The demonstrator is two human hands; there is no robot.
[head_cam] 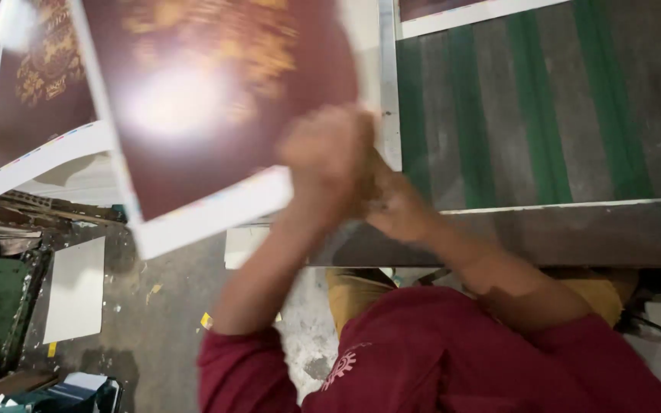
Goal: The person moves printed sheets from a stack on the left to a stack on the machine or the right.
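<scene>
Maroon sheet: a large glossy printed sheet, dark red with gold ornament and a white margin, is being held up tilted at the upper left, blurred and catching a bright glare.
Left hand: it is being seen from the back, fingers curled shut around the sheet's lower right corner, so the sheet is being gripped there.
Right hand: it is being pressed just beside and partly behind the left hand at the same corner; blur is hiding the fingers, so whether they are closed on the sheet cannot be told.
Conveyor table: a grey bed with green belts is lying to the right, behind a pale metal edge; another printed sheet is showing at its far end.
Stack: more maroon printed sheets are lying at the far left, below the lifted one.
Floor: grey concrete is being littered with scraps and a white card.
Step in hand: judged from the pose, a single sheet is being carried between stack and belts.
Next move: it is being judged that the sheet needs levelling and squaring to the metal edge, with the corner grip kept firm so that it is not creased.
</scene>
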